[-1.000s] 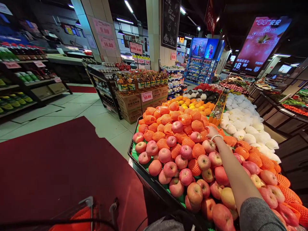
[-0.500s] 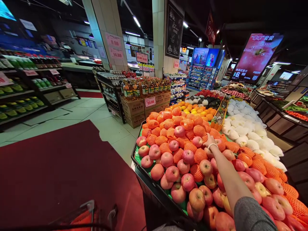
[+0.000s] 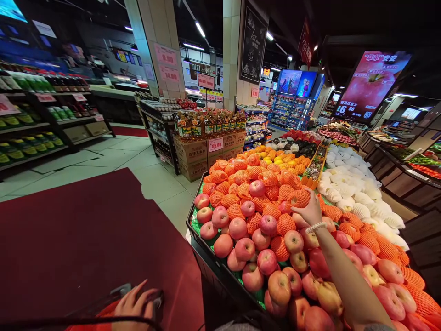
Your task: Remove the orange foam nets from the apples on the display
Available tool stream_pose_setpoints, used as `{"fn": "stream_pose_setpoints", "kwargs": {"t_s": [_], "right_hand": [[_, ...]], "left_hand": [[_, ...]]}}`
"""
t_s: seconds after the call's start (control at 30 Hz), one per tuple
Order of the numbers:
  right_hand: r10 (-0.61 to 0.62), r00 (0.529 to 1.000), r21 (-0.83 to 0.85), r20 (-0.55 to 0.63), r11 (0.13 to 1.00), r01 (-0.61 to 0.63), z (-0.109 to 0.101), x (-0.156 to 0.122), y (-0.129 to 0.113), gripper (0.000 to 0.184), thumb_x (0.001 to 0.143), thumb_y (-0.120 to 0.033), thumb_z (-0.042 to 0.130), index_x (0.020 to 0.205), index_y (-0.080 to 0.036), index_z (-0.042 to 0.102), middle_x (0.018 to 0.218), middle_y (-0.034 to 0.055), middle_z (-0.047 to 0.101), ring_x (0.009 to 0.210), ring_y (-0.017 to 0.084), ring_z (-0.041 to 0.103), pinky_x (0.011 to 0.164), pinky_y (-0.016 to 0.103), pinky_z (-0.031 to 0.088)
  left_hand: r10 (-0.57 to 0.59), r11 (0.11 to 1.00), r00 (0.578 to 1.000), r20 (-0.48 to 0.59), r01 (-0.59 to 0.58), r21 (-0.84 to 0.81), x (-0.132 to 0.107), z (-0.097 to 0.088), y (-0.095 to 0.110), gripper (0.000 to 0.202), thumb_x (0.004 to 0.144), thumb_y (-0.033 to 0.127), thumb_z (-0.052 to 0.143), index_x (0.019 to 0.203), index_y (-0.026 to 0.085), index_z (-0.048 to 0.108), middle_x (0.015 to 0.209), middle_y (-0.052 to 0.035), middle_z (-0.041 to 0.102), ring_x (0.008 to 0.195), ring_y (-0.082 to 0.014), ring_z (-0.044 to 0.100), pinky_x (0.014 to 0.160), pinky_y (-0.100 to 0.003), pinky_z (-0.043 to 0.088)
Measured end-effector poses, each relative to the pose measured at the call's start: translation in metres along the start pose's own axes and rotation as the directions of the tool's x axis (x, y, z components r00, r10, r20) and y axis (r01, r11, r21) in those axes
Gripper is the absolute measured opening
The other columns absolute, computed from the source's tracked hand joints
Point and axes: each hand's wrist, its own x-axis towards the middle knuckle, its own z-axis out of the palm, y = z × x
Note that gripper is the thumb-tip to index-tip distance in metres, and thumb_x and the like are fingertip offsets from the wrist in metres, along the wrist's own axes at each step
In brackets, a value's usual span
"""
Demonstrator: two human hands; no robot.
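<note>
My right hand, with a pale beaded bracelet on the wrist, is closed around an apple in an orange foam net above the apple display. Bare red apples lie below and to the left of it, and more netted apples are heaped behind. At the bottom left, my left hand has its fingers stretched out and apart over a red basket. Beside its fingertips is a dark grey part of that basket or cart; whether they touch is unclear.
A black-edged display bin holds the apples. White net-wrapped fruit lies to the right, oranges behind. Oil bottles stand on cartons across the aisle. A dark cable crosses the bottom left.
My right hand has drawn out a netted apple from the heap and raised it slightly. My left hand has come into view over the red basket.
</note>
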Motion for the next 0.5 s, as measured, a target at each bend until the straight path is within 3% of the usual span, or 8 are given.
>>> {"fn": "stream_pose_setpoints", "kwargs": {"t_s": [0.1,0.17,0.2,0.23,0.3,0.37,0.43,0.5], "right_hand": [[-0.017,0.972,0.461,0.235,0.882,-0.096,-0.024,-0.035,-0.021,0.093,0.059,-0.043,0.094,0.137,-0.025,0.046,0.135,0.0106,0.062,0.124,0.030,0.062,0.110,0.050,0.050],[-0.057,0.918,0.600,0.392,0.773,-0.208,-0.037,-0.063,-0.040,0.094,0.061,-0.044,0.095,0.138,-0.027,0.045,0.137,0.0101,0.062,0.125,0.029,0.063,0.108,0.048,0.052],[-0.091,0.889,0.632,0.448,0.735,-0.244,-0.041,-0.078,-0.049,0.094,0.060,-0.044,0.097,0.139,-0.029,0.046,0.138,0.0096,0.062,0.126,0.029,0.062,0.108,0.048,0.052],[-0.124,0.866,0.655,0.484,0.707,-0.265,-0.044,-0.092,-0.058,0.096,0.059,-0.043,0.099,0.138,-0.030,0.048,0.138,0.0088,0.062,0.126,0.030,0.063,0.108,0.047,0.053],[-0.192,0.827,0.683,0.528,0.675,-0.280,-0.041,-0.118,-0.072,0.099,0.054,-0.045,0.102,0.137,-0.031,0.049,0.136,0.0081,0.064,0.125,0.031,0.064,0.107,0.048,0.054],[-0.248,0.794,0.691,0.555,0.668,-0.275,-0.031,-0.142,-0.080,0.102,0.052,-0.049,0.103,0.137,-0.031,0.049,0.136,0.0087,0.064,0.127,0.032,0.064,0.109,0.050,0.054],[-0.284,0.777,0.675,0.561,0.700,-0.231,-0.018,-0.163,-0.083,0.102,0.055,-0.051,0.102,0.139,-0.030,0.048,0.142,0.0108,0.060,0.131,0.033,0.062,0.113,0.052,0.051],[-0.298,0.805,0.626,0.513,0.772,-0.114,-0.009,-0.181,-0.082,0.099,0.063,-0.049,0.099,0.144,-0.029,0.046,0.148,0.0130,0.056,0.137,0.033,0.058,0.118,0.054,0.047]], "left_hand": [[-0.019,0.970,0.999,0.043,0.029,-0.243,0.013,0.017,0.064,0.025,0.071,0.052,0.068,0.076,0.030,0.079,0.110,-0.0059,0.079,0.113,-0.0427,0.065,0.110,-0.062,0.046],[-0.001,0.883,0.976,0.216,0.102,-0.458,0.019,0.023,0.121,0.023,0.080,0.053,0.071,0.087,0.033,0.081,0.125,-0.0028,0.074,0.125,-0.0402,0.059,0.119,-0.059,0.039],[0.053,0.801,0.938,0.344,0.166,-0.575,0.020,0.025,0.149,0.025,0.085,0.055,0.072,0.093,0.034,0.081,0.131,-0.0027,0.071,0.129,-0.0394,0.057,0.120,-0.057,0.038],[0.127,0.703,0.885,0.448,0.238,-0.670,0.021,0.027,0.176,0.029,0.086,0.059,0.072,0.094,0.033,0.081,0.130,-0.0050,0.071,0.129,-0.0396,0.057,0.120,-0.055,0.039],[0.305,0.515,0.703,0.643,0.446,-0.732,0.018,0.032,0.220,0.040,0.088,0.061,0.073,0.111,0.029,0.078,0.128,-0.0094,0.070,0.131,-0.0393,0.057,0.118,-0.056,0.041],[0.474,0.315,0.565,0.675,0.608,-0.729,0.010,0.041,0.249,0.072,0.075,0.073,0.080,0.130,0.027,0.070,0.137,-0.0127,0.065,0.136,-0.0417,0.053,0.119,-0.060,0.040],[0.519,0.199,0.545,0.658,0.672,-0.714,0.000,0.050,0.266,0.100,0.060,0.078,0.088,0.140,0.025,0.062,0.146,-0.0151,0.059,0.143,-0.0435,0.047,0.122,-0.060,0.037],[0.434,0.190,0.575,0.694,0.694,-0.694,-0.009,0.056,0.274,0.105,0.057,0.072,0.093,0.143,0.022,0.060,0.148,-0.0170,0.057,0.145,-0.0430,0.044,0.124,-0.058,0.035]]}}
